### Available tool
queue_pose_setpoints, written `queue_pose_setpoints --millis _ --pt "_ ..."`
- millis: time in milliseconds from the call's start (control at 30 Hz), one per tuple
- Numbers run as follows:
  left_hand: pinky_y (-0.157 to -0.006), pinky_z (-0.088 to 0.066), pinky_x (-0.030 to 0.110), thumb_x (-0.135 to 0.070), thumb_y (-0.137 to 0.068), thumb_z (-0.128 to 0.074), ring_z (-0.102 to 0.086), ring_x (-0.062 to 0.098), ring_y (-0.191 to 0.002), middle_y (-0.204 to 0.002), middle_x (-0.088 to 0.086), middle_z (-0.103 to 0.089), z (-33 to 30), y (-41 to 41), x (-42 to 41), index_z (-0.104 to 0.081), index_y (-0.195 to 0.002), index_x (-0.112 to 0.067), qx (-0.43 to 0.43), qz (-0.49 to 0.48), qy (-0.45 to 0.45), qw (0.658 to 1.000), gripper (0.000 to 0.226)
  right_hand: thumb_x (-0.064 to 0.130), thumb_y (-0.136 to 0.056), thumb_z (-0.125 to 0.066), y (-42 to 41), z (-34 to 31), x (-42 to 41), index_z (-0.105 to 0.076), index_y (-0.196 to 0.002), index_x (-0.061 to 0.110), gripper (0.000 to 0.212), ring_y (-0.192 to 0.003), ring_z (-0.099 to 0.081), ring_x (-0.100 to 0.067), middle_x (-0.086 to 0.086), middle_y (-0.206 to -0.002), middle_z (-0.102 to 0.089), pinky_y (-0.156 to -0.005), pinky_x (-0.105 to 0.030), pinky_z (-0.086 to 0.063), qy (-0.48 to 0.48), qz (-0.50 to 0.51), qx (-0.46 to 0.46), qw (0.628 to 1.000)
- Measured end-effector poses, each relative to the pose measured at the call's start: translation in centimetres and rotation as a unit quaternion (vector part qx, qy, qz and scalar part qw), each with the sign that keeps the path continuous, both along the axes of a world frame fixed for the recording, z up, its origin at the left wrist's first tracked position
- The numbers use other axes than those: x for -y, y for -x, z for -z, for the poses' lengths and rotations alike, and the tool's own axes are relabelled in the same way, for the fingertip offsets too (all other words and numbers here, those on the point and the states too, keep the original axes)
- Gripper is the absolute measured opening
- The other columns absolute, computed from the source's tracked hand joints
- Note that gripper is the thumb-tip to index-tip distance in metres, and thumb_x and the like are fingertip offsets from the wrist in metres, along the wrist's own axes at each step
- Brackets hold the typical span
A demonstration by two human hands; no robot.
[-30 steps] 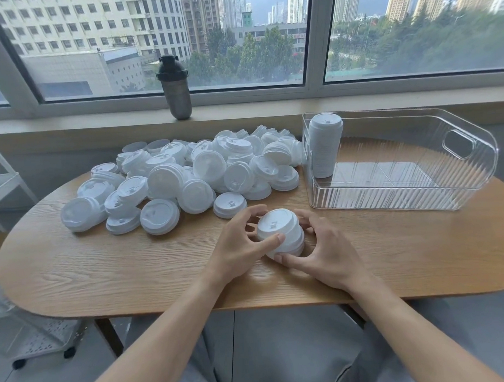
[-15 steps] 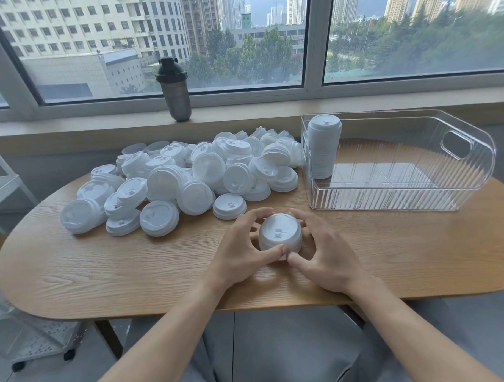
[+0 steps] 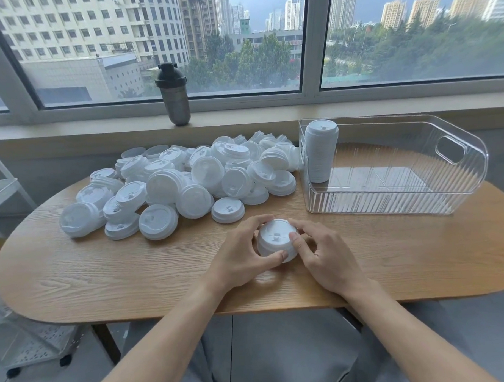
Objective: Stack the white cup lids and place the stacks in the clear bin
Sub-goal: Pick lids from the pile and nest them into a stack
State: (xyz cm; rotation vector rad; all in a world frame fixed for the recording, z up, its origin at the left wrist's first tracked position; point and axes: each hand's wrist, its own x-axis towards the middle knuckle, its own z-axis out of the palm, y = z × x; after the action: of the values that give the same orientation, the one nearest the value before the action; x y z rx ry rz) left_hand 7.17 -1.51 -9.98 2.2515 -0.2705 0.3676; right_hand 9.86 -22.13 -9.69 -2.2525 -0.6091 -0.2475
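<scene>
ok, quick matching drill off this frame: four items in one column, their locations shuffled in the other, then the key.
Items
1. tall lid stack
2. short lid stack
3. shaker bottle
4. loose lid pile

Places
A. on the window sill
B. between the left hand and right hand, near the front of the table
C. upright in the left end of the clear bin
D. spread over the table's far left part

Pairs: 1-C, 2-B, 3-A, 4-D
</scene>
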Motion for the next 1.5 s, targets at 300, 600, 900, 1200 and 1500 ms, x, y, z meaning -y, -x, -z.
queue_pose_setpoints --millis 300,600,900,1200,1500 --pt "-0.104 -0.044 0.021 -0.048 -0.070 -0.091 -0.054 -0.003 -0.121 -0.134 -0.018 -0.059 0.1 -0.4 -1.3 -0.053 -0.141 -0.027 -0.005 -0.037 -0.007 0.999 0.084 0.046 -0.104 -0.047 -0.4 -0.2 -0.3 -0.054 -0.143 0.027 0.044 -0.114 -0.057 0.003 0.013 -0.133 -0.061 -0.097 -0.022 -0.045 -0.008 -0.008 -0.008 1.000" --pt "-0.102 -0.041 0.016 -0.055 -0.064 -0.092 -0.052 0.000 -0.120 -0.131 -0.015 -0.053 0.0 1.0 -8.6 -0.048 -0.144 -0.026 -0.003 -0.125 -0.016 0.992 0.095 0.038 -0.100 -0.059 -3.1 0.3 -5.1 -0.052 -0.143 0.021 0.047 -0.120 -0.055 -0.007 0.007 -0.135 -0.059 -0.104 -0.031 -0.045 0.017 -0.018 -0.010 1.000" --pt "-0.110 -0.040 0.026 -0.069 -0.060 -0.081 -0.051 0.003 -0.120 -0.126 -0.013 -0.053 0.5 2.1 -10.9 -0.051 -0.142 -0.028 -0.019 -0.155 -0.019 0.988 0.097 0.062 -0.071 -0.082 -7.2 0.6 -11.8 -0.057 -0.136 0.023 0.080 -0.118 -0.057 -0.013 0.004 -0.127 -0.063 -0.104 -0.038 -0.047 0.031 -0.018 -0.007 0.999" --pt "-0.112 -0.036 0.027 -0.057 -0.071 -0.086 -0.047 0.003 -0.126 -0.129 -0.015 -0.053 0.3 2.2 -10.6 -0.047 -0.149 -0.025 -0.015 -0.165 -0.025 0.986 0.093 0.069 -0.070 -0.077 -8.6 1.3 -14.7 -0.058 -0.127 0.022 0.077 -0.114 -0.055 -0.024 -0.001 -0.121 -0.066 -0.097 -0.041 -0.043 0.069 0.041 0.015 0.997" --pt "-0.114 -0.039 0.037 -0.066 -0.068 -0.082 -0.048 0.002 -0.131 -0.141 -0.017 -0.054 0.3 2.5 -10.0 -0.043 -0.151 -0.030 -0.035 -0.142 -0.038 0.988 0.098 0.077 -0.058 -0.075 -5.7 1.2 -9.6 -0.061 -0.129 0.026 0.089 -0.115 -0.052 -0.022 0.002 -0.113 -0.051 -0.103 -0.044 -0.044 0.039 0.068 -0.003 0.997"
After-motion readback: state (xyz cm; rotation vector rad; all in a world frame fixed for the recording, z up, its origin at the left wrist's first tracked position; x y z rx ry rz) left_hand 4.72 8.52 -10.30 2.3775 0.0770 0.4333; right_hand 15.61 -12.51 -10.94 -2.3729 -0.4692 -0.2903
